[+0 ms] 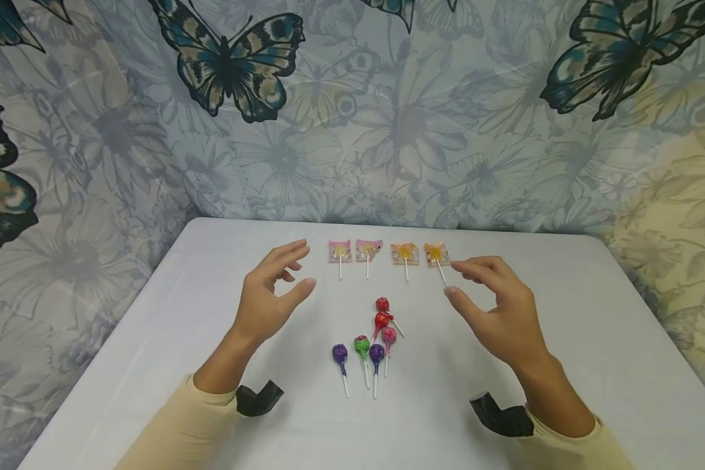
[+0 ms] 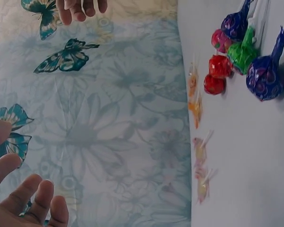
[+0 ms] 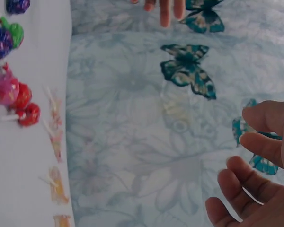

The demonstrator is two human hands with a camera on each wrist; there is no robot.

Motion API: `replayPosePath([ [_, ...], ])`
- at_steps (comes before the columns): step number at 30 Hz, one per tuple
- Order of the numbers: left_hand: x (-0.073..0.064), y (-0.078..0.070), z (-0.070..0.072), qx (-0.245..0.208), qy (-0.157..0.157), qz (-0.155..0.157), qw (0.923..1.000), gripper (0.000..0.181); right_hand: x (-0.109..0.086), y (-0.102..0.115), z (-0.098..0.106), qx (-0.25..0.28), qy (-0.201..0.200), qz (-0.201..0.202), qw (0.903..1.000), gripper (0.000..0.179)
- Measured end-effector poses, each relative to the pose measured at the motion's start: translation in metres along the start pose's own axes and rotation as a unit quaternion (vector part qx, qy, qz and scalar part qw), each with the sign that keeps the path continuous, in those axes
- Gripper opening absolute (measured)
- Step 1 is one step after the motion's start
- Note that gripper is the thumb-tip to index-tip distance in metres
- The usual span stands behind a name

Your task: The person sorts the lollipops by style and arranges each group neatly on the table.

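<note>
My left hand (image 1: pixel 268 294) hovers over the table's left half, fingers loosely extended and thumb apart, holding nothing. Opposite it, my right hand (image 1: pixel 499 310) is held the same way, its fingertips overlapping the edge of the rightmost flat orange lollipop (image 1: pixel 437 253) in the head view. Beside that one lies another orange lollipop (image 1: pixel 405 253), then two pink-wrapped ones (image 1: pixel 368 249), all in a row. Nearer me sits a cluster of round lollipops: a purple one (image 1: pixel 339 354), a green one (image 1: pixel 361 344), a second purple one (image 1: pixel 376 354), a pink one (image 1: pixel 389 335) and two red ones (image 1: pixel 382 320).
The white table (image 1: pixel 305 431) ends at a wall or backdrop (image 1: pixel 399 130) printed with flowers and butterflies. Black bands (image 1: pixel 260 398) stick out from both sleeve cuffs. Round lollipop sticks point mostly toward me.
</note>
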State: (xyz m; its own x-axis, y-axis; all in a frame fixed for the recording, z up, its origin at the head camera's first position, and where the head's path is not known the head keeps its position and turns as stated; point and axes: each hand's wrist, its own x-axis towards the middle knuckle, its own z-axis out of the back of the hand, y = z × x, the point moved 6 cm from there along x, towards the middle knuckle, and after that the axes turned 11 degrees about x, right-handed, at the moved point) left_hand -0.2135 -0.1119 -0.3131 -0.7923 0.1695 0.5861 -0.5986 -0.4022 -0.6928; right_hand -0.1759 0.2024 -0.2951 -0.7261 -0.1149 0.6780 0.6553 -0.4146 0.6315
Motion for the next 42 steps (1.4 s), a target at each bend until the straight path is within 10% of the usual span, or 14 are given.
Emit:
replayPosePath([
  [25, -0.058, 0.017, -0.04, 0.045, 0.008, 0.077, 0.996, 0.046, -0.033, -0.013, -0.032, 0.03, 0.016, -0.029, 0.999, 0.037],
  [31, -0.06, 0.003, -0.041, 0.048, 0.03, 0.107, 0.9927, 0.043, -0.033, -0.022, -0.041, 0.03, 0.023, -0.039, 0.9985, 0.036],
  [42, -0.08, 0.051, -0.06, 0.044, 0.067, 0.145, 0.9862, 0.045, -0.021, -0.056, -0.061, 0.043, 0.073, -0.066, 0.9942, 0.035],
])
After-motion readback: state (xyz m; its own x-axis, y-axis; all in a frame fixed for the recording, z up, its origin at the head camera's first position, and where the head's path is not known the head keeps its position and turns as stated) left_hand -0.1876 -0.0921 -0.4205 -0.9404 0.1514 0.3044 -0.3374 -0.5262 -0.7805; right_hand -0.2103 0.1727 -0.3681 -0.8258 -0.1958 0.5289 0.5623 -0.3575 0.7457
